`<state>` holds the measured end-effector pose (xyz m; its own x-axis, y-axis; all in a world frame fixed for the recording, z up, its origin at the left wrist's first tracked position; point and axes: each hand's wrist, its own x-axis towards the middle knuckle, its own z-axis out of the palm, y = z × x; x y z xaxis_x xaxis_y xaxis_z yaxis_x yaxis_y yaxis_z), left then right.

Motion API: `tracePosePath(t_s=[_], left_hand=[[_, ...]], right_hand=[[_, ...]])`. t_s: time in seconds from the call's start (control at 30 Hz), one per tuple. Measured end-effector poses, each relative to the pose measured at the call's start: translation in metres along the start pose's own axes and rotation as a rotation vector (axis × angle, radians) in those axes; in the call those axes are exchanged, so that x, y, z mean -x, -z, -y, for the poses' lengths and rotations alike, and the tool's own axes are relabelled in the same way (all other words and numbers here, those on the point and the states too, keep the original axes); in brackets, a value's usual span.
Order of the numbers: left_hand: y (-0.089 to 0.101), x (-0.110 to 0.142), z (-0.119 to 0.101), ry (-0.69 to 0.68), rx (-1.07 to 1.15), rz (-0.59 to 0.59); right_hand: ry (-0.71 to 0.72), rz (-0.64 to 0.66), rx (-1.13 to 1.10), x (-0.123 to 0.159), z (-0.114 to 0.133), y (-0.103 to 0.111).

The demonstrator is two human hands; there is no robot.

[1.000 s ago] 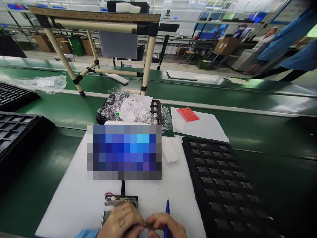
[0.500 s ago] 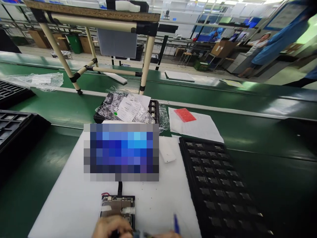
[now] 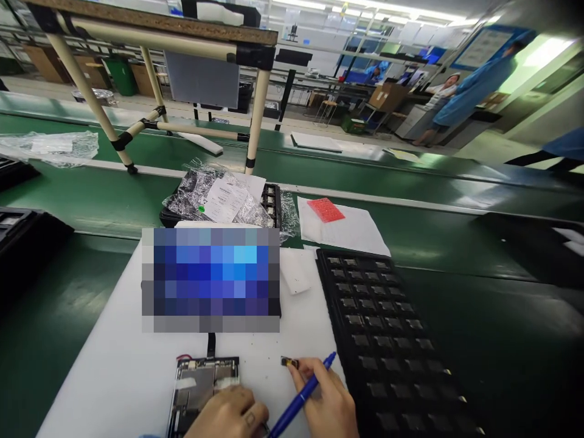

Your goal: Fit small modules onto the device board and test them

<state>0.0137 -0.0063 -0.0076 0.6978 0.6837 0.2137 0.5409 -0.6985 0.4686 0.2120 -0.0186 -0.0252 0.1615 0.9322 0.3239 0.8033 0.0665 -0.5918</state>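
My right hand [image 3: 331, 401] is closed, pinching a small dark and gold electronic part [image 3: 289, 362] between thumb and forefinger, just above the white work mat [image 3: 118, 365]. A blue pen [image 3: 301, 398] is tucked in the same hand, slanting down to the left. My left hand [image 3: 228, 413] has curled fingers and rests over the lower right of an opened device [image 3: 198, 389] with bare circuitry; whatever its fingertips grip is hidden. A black ribbon cable [image 3: 211, 345] runs from the device up to a blurred-out screen [image 3: 212, 274].
A black tray [image 3: 365, 322] of small parts lies along the right. Behind the screen are a bubble-wrapped tray [image 3: 219, 194] and white paper with a red sheet [image 3: 326, 210]. A pipe-legged stand [image 3: 255, 121] rises behind. More black trays [image 3: 31, 255] sit left. People stand far right.
My right hand has risen into view from the bottom edge, with the small part in its fingertips and the pen now slanted. My left hand has shifted right. The whole view has shifted slightly.
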Motion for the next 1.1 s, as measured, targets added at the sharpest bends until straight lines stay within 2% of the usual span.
tracePosePath(t_s=[0.1, 0.2, 0.3, 0.4, 0.53, 0.6, 0.7, 0.8, 0.97, 1.1], left_hand=[[-0.004, -0.006, 0.000, -0.033, -0.150, -0.019], [-0.001, -0.013, -0.002, -0.035, -0.244, -0.148], [0.008, -0.014, -0.003, -0.021, -0.322, -0.268], [0.014, -0.006, -0.005, -0.047, -0.265, -0.274], [0.011, 0.013, -0.006, -0.147, -0.172, -0.304], [0.006, 0.021, -0.006, -0.167, -0.207, -0.272], [-0.001, 0.028, -0.005, -0.170, -0.251, -0.178], [-0.009, 0.029, -0.004, -0.155, -0.254, -0.186], [-0.012, 0.025, -0.001, -0.133, -0.258, -0.169], [-0.008, 0.021, -0.004, -0.110, -0.242, -0.179]], right_hand=[[0.075, -0.042, 0.047, 0.000, -0.008, 0.005], [-0.020, -0.112, -0.020, 0.002, -0.007, 0.009], [-0.170, -0.181, -0.254, 0.005, 0.004, 0.012], [-0.237, -0.234, -0.496, 0.010, 0.014, 0.011], [-0.214, -0.230, -0.928, 0.015, 0.018, -0.001], [-0.206, -0.192, -1.013, 0.017, 0.020, -0.010], [-0.282, -0.110, -0.937, 0.020, 0.024, -0.021], [-0.308, -0.020, -0.819, 0.024, 0.030, -0.027], [-0.220, -0.065, -0.615, 0.025, 0.039, -0.030], [-0.169, -0.036, -0.561, 0.023, 0.040, -0.029]])
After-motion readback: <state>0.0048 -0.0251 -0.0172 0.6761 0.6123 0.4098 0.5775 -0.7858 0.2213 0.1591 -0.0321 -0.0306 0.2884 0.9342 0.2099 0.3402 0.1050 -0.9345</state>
